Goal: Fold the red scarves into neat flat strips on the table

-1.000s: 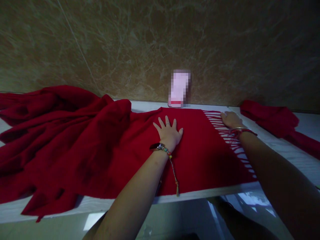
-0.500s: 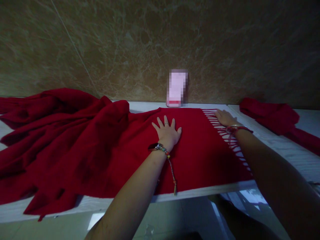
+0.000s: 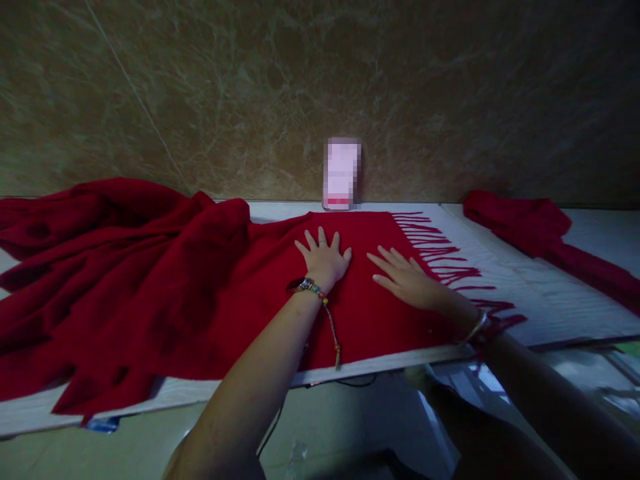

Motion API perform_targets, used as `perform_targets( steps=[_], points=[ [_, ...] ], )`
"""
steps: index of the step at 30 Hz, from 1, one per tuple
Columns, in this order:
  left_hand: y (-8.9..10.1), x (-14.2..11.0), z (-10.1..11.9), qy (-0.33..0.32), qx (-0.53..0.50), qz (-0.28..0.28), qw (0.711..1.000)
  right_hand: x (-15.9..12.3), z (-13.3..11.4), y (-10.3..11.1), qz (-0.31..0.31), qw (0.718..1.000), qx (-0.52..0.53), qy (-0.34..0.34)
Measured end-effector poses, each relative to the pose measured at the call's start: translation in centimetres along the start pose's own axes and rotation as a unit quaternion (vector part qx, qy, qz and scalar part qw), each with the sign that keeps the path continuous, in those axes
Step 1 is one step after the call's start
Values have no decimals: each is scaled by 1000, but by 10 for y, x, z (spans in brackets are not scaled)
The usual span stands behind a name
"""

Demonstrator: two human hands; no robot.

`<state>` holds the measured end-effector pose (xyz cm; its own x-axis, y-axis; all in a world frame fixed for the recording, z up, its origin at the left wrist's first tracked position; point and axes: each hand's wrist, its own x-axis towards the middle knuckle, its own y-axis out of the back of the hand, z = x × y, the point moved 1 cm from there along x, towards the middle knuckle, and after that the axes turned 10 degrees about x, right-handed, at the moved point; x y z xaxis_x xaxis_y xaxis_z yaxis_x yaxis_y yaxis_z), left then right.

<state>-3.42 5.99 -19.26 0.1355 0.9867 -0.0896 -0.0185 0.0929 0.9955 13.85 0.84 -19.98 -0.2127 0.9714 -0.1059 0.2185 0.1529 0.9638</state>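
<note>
A red fringed scarf (image 3: 280, 300) lies along the white table (image 3: 530, 267), smooth toward its right end and bunched in loose folds at the left. My left hand (image 3: 325, 260) rests palm down on the flat part, fingers spread, with a watch and a beaded bracelet at the wrist. To its right, my right hand (image 3: 403, 277) lies over the scarf close to the fringe (image 3: 440, 250), fingers stretched out and holding nothing. Bangles circle that wrist. The fringe strands fan out to the right across the table.
A phone (image 3: 341, 173), partly blurred out, leans against the brown marble wall (image 3: 250, 100) behind the scarf. Another piece of red cloth (image 3: 525, 223) lies at the back right. The table's front edge runs just below the scarf, with tiled floor (image 3: 340, 427) beneath.
My right hand has left the fringe and moved left and nearer onto the scarf. The fringe strands now lie more outspread. My left hand stays on the cloth; the view has shifted slightly.
</note>
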Motion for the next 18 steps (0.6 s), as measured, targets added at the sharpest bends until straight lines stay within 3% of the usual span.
perform_targets(
  steps=[2,7,9,13,15,18],
  points=[
    [1,0,-1,-2,1,2,1000,-9,0,-4,1,1000,-13,-20],
    [2,0,-2,-3,-3,6,1000,-6,36,5,29,991,-15,-129],
    [1,0,-2,-3,-3,4,1000,-3,41,9,58,989,-7,-136],
    [1,-3,-2,3,-22,40,999,6,16,11,101,994,13,-47],
    [2,-4,-3,22,-33,60,997,12,-2,9,83,996,22,-18],
    [1,-3,-5,38,-22,31,999,19,-15,4,43,999,16,-23]
  ],
)
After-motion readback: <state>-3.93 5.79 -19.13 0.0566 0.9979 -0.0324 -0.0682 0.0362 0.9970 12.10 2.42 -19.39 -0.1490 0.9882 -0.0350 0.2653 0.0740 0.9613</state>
